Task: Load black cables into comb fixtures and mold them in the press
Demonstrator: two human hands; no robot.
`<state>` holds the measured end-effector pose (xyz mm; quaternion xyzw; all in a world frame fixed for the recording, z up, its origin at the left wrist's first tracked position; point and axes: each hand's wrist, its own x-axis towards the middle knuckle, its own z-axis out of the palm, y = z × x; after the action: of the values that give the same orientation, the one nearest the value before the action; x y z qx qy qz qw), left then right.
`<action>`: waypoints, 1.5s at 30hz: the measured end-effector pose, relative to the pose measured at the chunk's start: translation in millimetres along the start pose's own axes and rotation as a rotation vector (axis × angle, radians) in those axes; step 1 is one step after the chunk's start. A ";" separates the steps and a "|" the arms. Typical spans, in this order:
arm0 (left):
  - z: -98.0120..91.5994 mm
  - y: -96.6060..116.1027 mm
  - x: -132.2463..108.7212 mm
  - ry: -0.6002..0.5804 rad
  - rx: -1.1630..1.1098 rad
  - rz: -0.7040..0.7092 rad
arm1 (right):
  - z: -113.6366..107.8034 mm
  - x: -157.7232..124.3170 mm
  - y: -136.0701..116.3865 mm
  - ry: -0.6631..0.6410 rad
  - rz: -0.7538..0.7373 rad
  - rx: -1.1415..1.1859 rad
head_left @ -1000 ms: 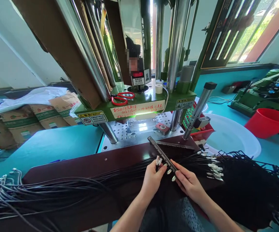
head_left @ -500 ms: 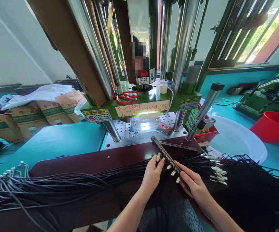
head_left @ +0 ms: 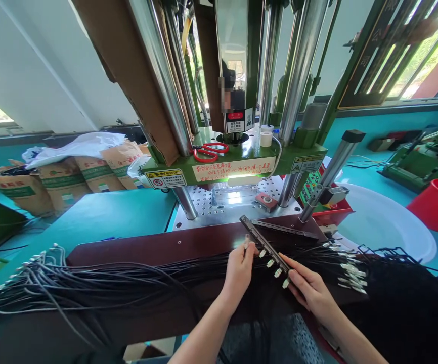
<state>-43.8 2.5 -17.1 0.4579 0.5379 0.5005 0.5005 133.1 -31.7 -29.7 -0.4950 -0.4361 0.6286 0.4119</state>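
Observation:
My right hand (head_left: pixel 312 288) grips the near end of a long dark metal bar (head_left: pixel 260 236) that slants away to the upper left. Several silver cable connectors (head_left: pixel 270 263) stick out along the bar's left edge, their black cables dropping below. Between thumb and fingers, my left hand (head_left: pixel 238 268) pinches another cable connector (head_left: pixel 247 241) beside the bar. Whether that connector touches the bar I cannot tell. Behind lies a second dark bar (head_left: pixel 285 230) on the brown board. Under both hands runs a bundle of black cables (head_left: pixel 146 275).
A green press (head_left: pixel 211 174) with steel columns stands ahead, red-handled scissors (head_left: pixel 210 150) on its ledge. Silver connector ends (head_left: pixel 350 270) are heaped to the right, more cable ends (head_left: pixel 33 263) to the left. A red-and-metal block (head_left: pixel 265 201) sits on the perforated plate (head_left: pixel 200 217).
The view has shifted slightly left, so the scene sits further right. My left hand has brought its connector closer to the row on the bar. The right hand keeps hold of the bar.

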 end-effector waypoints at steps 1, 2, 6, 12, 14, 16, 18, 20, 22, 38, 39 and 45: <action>-2.5 0.0 0.7 0.028 -0.012 0.009 | -1.0 -0.5 -1.1 0.030 0.021 0.036; -4.9 -0.1 1.2 0.044 -0.026 0.010 | -2.0 -0.8 -1.9 0.053 0.032 0.066; -10.0 -0.2 1.5 -0.118 -0.025 -0.070 | -5.5 0.7 -2.1 0.060 0.047 0.084; -10.2 10.5 0.7 -0.326 0.021 -0.112 | -7.9 1.9 -3.5 -0.093 0.023 -0.083; -11.3 15.2 1.0 -0.353 0.032 -0.147 | -8.7 1.9 -4.3 -0.114 0.021 -0.106; -12.6 18.6 1.3 -0.366 0.048 -0.186 | -9.2 2.2 -4.2 -0.129 0.022 -0.103; -13.6 20.7 1.6 -0.378 0.041 -0.217 | -9.2 2.7 -3.4 -0.140 0.017 -0.091; -14.1 21.8 1.8 -0.391 0.015 -0.245 | -8.9 3.2 -2.5 -0.131 0.015 -0.076; -14.6 22.1 2.1 -0.401 -0.008 -0.271 | -8.3 3.2 -2.4 -0.115 0.021 -0.063; -22.2 11.8 4.7 -0.442 -0.004 -0.316 | -11.7 3.4 10.8 -0.215 -0.058 -0.158; -22.2 11.7 5.2 -0.448 -0.010 -0.329 | -11.4 2.7 11.1 -0.202 -0.048 -0.147; -19.0 13.9 5.2 -0.428 0.051 -0.326 | -11.1 1.9 9.4 -0.214 -0.138 -0.226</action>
<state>-63.2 7.2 -3.7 0.4731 0.4988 0.2913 0.6652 142.9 -31.0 -40.6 -0.4374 -0.5782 0.5950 0.3470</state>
